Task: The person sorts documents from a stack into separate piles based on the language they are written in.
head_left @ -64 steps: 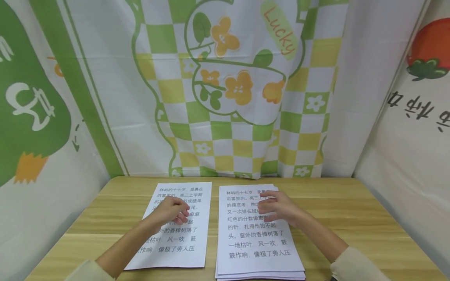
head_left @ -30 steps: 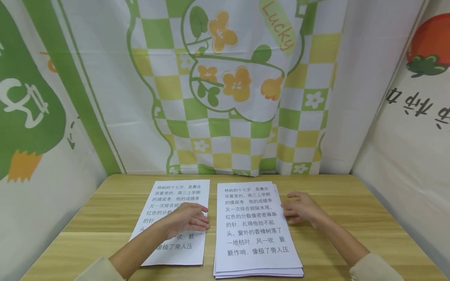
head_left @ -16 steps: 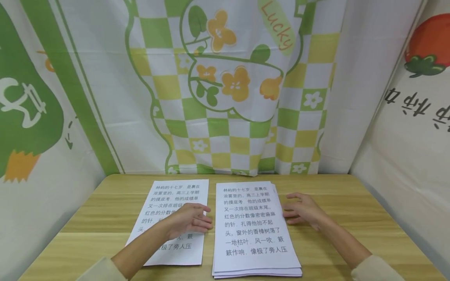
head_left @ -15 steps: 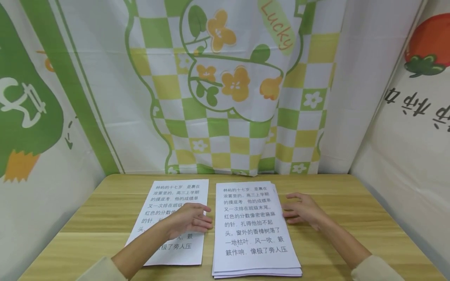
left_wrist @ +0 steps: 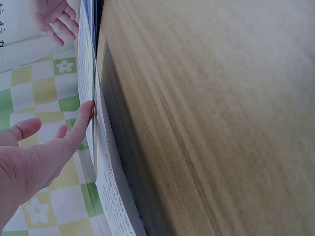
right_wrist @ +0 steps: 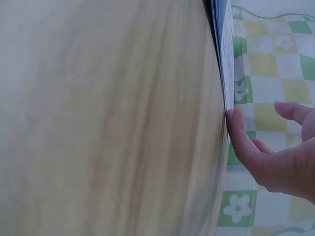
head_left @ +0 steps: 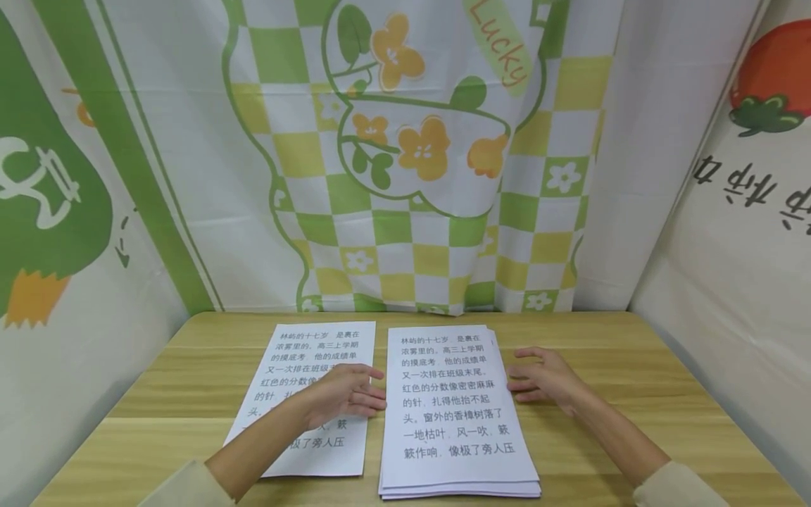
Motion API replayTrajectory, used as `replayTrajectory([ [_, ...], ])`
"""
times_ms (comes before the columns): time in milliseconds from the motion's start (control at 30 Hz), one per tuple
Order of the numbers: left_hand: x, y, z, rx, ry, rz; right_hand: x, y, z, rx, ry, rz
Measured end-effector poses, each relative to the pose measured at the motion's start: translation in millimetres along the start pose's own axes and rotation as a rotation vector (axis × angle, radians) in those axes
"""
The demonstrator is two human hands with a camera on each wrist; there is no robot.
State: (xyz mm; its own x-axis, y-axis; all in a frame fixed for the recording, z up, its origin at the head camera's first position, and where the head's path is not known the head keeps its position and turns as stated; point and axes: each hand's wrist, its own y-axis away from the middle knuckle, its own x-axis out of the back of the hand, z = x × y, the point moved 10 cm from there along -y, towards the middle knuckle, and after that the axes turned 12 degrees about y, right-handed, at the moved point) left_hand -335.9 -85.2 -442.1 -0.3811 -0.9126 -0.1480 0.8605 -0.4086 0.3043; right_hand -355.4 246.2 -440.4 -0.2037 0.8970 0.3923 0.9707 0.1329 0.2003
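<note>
A stack of printed paper sheets lies right of the table's middle, its lower sheets jutting slightly at the right and near edges. My left hand extends over a thin printed sheet on the left, its fingertips close to the stack's left edge. In the left wrist view the fingers reach down to table level beside the paper. At the stack's right edge is my right hand, fingers spread and gently bent. The right wrist view has a fingertip right at the sheets' side. Neither hand grips anything.
The wooden table carries both lots of paper, with a narrow strip of wood between them. Behind it hangs a checked green, yellow and white curtain. Printed cloth walls close in both sides.
My right hand has drawn back from above the stack to its right edge. My left hand has slid rightward across the left sheet to the stack's left edge. The papers keep their places.
</note>
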Motion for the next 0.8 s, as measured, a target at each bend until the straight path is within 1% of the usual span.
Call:
replayTrajectory([
  [367,-0.6,0.2,-0.6,0.004,0.016,0.017,-2.2,6.7,-5.7,0.022,0.0,-0.006],
  [633,-1.8,0.9,0.5,-0.005,0.016,-0.006,-2.4,8.0,-5.8,0.037,-0.005,-0.019],
  [800,-1.7,1.4,0.8,-0.007,0.018,-0.008,-2.3,5.3,-1.6,0.018,-0.043,-0.029],
])
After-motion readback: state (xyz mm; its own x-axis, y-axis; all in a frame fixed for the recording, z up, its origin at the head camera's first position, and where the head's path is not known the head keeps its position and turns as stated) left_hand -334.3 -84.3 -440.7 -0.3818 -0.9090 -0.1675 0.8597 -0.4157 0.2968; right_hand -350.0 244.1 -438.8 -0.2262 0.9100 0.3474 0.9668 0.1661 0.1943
